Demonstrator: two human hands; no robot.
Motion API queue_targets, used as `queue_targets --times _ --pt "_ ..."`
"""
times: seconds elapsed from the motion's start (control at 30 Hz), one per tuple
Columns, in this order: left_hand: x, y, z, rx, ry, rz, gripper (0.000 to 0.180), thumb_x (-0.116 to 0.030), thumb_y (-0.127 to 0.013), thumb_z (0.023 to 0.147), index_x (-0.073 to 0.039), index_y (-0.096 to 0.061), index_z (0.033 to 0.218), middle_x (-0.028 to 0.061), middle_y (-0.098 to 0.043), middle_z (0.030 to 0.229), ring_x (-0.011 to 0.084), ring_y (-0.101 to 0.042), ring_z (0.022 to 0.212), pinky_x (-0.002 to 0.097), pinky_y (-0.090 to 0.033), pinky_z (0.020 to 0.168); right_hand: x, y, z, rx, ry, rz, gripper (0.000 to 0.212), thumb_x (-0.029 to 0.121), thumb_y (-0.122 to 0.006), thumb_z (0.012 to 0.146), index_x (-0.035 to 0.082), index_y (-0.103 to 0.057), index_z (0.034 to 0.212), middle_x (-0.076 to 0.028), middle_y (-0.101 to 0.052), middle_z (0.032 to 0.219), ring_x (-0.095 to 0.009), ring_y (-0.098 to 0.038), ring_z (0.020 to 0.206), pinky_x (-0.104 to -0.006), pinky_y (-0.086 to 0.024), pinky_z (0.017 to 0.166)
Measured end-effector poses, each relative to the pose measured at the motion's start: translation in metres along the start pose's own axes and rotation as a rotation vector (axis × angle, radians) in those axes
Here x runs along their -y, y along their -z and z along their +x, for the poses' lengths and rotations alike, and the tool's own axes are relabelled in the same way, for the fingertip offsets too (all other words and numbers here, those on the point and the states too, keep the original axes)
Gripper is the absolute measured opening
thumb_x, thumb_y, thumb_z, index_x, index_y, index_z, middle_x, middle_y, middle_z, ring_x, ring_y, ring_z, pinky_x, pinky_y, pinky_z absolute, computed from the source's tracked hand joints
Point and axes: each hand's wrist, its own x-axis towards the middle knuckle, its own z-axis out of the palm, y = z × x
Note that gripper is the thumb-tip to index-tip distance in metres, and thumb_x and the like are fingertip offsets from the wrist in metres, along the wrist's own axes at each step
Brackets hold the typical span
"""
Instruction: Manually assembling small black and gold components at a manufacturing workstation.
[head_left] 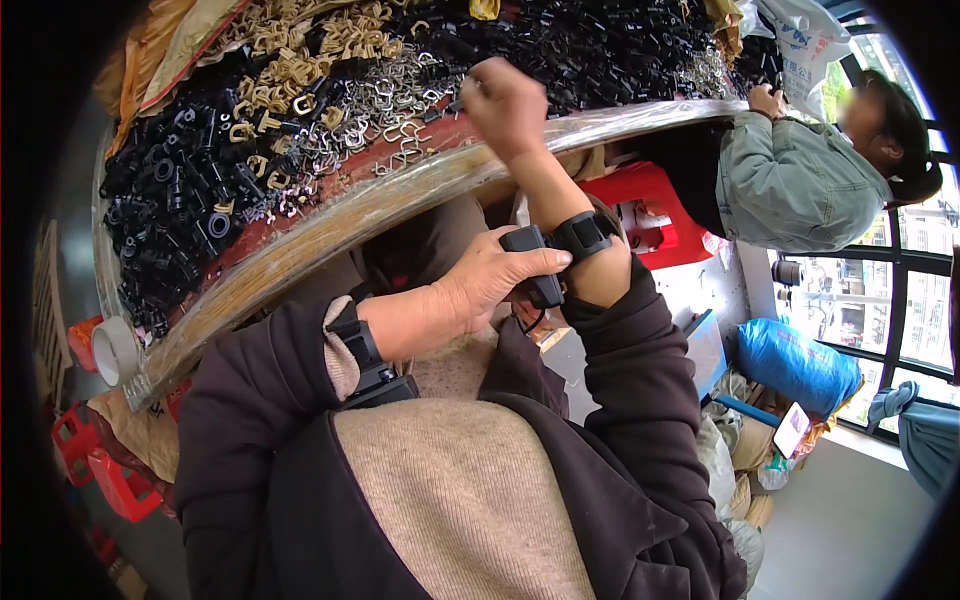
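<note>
My left hand is closed on a small black box-shaped device at my right forearm, its thumb lying across the device. A black strap runs round that forearm beside the box. Raised over the near edge of the worktable, my right hand has its fingers curled in. Whatever those fingers may hold is hidden. Close by on the table lie silvery bent metal clips, tan U-shaped pieces and a wide spread of small black parts.
The table's wrapped edge curves across in front of me. At the right a person in a grey-green jacket works at the table. A red stool, a blue bundle and a tape roll stand around.
</note>
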Motion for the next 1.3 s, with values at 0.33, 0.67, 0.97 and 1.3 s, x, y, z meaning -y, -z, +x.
queue_targets --times 0.33,0.67,0.97,1.3 --pt "-0.022 -0.008 -0.006 0.023 -0.084 0.135 0.042 -0.023 -0.072 0.068 0.000 -0.051 0.096 0.0069 -0.057 0.082 0.0121 -0.055 0.074 0.0268 -0.048 0.064 -0.021 0.013 0.015 -0.429 -1.427 1.486 0.006 0.012 -0.058 0.077 0.009 -0.053 0.077 0.005 -0.035 0.053 -0.009 -0.034 0.043 -0.0255 -0.029 0.047" --pt "-0.075 0.086 -0.068 0.195 -0.130 0.468 0.066 -0.010 -0.064 0.073 -0.002 -0.029 0.129 0.0115 -0.051 0.107 0.0172 -0.053 0.093 0.0282 -0.044 0.082 0.024 0.040 0.022 -0.025 -1.188 2.176 0.018 0.023 -0.049 0.087 0.006 -0.054 0.094 0.004 -0.039 0.058 -0.008 -0.036 0.050 -0.0252 -0.029 0.053" --pt "-0.089 0.165 -0.161 -0.070 -0.318 0.311 0.064 -0.015 -0.067 0.074 0.000 -0.033 0.126 0.0104 -0.051 0.104 0.0170 -0.053 0.093 0.0271 -0.042 0.084 0.069 0.005 0.021 0.280 -1.121 2.122 0.044 0.042 -0.036 0.091 0.005 -0.051 0.110 -0.001 -0.046 0.066 -0.009 -0.040 0.057 -0.0255 -0.032 0.056" --pt "-0.075 0.192 -0.195 -0.270 -0.419 0.316 0.055 -0.013 -0.063 0.078 0.000 -0.036 0.123 0.0077 -0.051 0.104 0.0119 -0.052 0.090 0.0239 -0.042 0.080 0.059 -0.021 -0.030 0.493 -0.394 0.482 0.021 0.021 -0.054 0.085 0.001 -0.057 0.091 -0.003 -0.056 0.072 -0.015 -0.050 0.060 -0.0250 -0.041 0.054"
